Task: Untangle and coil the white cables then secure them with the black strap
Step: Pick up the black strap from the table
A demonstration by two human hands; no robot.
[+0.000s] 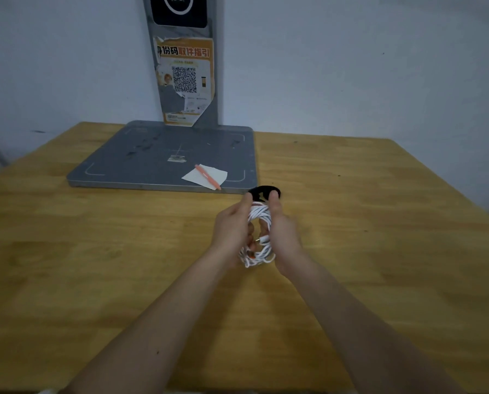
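A coil of white cables (259, 214) hangs between my two hands above the wooden table (95, 251). My left hand (233, 226) grips the coil's left side, and my right hand (283, 231) grips its right side. The black strap (264, 191) arches over the top of the coil, with one end pinched by my left fingertips and the other by my right thumb. A metal plug tip and loose white loops show at the coil's lower part, between my palms.
A grey flat base (141, 160) with an upright post bearing an orange QR-code poster (185, 81) stands at the back of the table. A white paper slip (212, 174) and an orange pen (207, 177) lie on its near right corner.
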